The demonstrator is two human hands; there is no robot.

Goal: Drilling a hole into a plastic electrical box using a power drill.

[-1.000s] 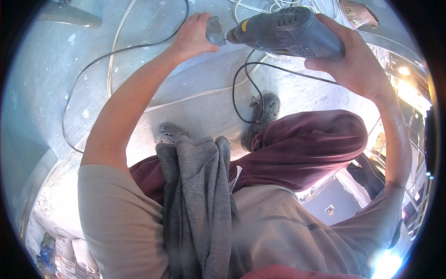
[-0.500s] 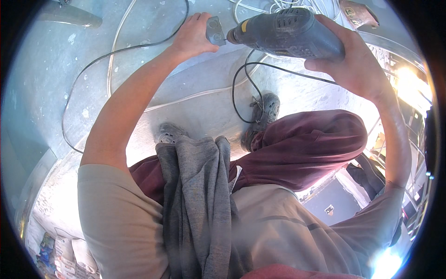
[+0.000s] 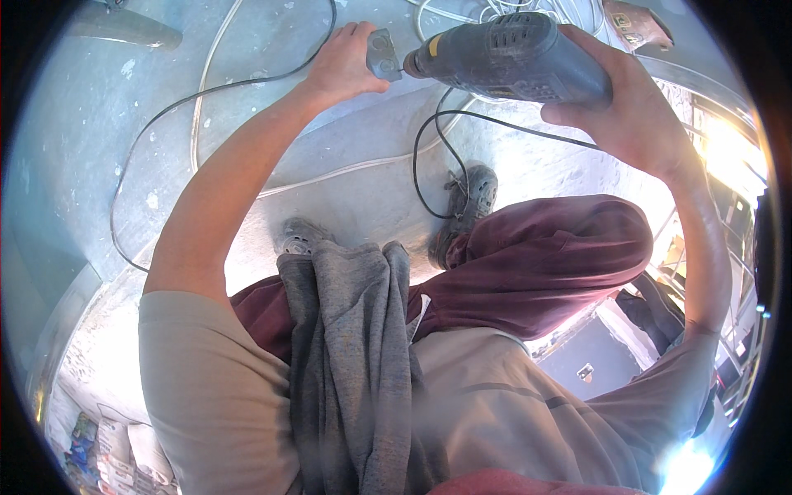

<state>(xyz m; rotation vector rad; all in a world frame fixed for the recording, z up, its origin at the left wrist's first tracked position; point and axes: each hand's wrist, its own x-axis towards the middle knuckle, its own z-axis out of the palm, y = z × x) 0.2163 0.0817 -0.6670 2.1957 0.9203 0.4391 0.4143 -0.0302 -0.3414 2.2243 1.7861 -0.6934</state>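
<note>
Gripping the dark grey corded electric drill around its body, the right hand has its fingers curled closed on the casing. Pinched in the left hand, a small grey rectangular plastic piece with two round holes meets the drill's nose. Below, a black cable and white cables trail over the pale concrete floor. Bottom left, coloured packages are blurred and cut off.

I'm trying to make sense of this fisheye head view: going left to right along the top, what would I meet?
White cable → black cord → left hand → small grey block pinched in its fingers → bit → grey power drill → right hand gripping the drill.
</note>
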